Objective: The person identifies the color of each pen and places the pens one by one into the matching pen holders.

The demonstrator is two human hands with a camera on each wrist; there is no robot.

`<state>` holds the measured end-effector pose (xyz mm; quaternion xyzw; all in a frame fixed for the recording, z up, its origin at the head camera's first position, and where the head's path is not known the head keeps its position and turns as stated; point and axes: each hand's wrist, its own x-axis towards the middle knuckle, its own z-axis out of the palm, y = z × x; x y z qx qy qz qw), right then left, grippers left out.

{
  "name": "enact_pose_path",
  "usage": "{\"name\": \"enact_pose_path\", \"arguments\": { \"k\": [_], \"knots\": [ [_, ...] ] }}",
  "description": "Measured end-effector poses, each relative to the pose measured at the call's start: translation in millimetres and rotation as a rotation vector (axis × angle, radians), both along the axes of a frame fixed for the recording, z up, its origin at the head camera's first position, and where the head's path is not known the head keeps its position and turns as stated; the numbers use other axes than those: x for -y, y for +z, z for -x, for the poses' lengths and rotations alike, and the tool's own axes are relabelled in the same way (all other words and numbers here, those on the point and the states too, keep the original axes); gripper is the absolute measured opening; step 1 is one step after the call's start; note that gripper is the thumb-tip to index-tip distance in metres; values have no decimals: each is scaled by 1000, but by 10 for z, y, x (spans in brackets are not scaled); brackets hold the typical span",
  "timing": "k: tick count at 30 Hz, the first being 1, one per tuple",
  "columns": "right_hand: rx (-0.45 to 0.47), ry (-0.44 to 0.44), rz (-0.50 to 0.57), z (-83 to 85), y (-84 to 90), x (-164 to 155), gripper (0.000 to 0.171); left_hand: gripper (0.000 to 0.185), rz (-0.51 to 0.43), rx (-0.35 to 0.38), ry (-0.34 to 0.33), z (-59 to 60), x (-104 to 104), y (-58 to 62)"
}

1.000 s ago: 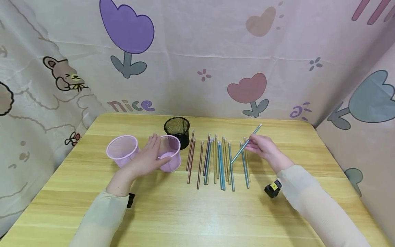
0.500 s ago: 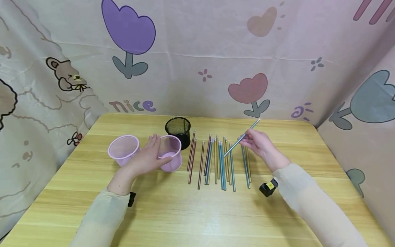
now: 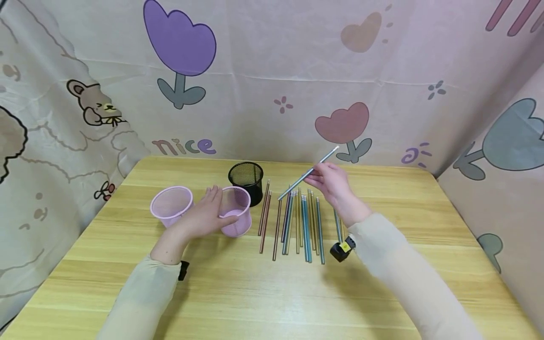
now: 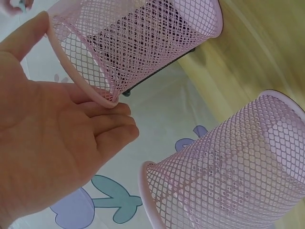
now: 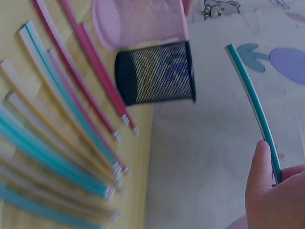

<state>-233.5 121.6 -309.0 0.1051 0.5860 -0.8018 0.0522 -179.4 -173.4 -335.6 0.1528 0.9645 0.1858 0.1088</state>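
Head view: The black mesh cup [image 3: 253, 192] is standing on the surface [image 3: 255, 302]. The inner pink mesh cup [image 3: 236, 225] is standing just in front and to the left of it; the outer pink mesh cup [image 3: 171, 207] is standing farther left. The loose pencils [image 3: 304, 226] are lying to its right. The right hand [image 3: 333, 184] is pinching a blue pencil [image 3: 297, 182], tilting in the air to its right.

Left wrist view: The left hand [image 4: 59, 131] is extending its thumb and fingers, touching the inner pink mesh cup's rim.

Right wrist view: The blue pencil is staying gripped, well apart from the black mesh cup.
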Motion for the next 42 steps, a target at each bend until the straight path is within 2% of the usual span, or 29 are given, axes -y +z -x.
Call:
{"name": "enact_pose_path", "arguments": {
  "k": [9,17,28,42],
  "knots": [
    [-52,-65,39,42,86,544,1,92,7,1,4,3,-8,12],
    [-99,-75,-58,9,-20,928,14,91,-4,-9,8,-10,-18,36],
    [-120,-61,-115,-11,-140,1104,19,92,-10,-7,5,6,1,-1],
    [-156,14,-267,-72,-315,1175,17,91,-23,-13,5,3,-3,3]
  ]
}}
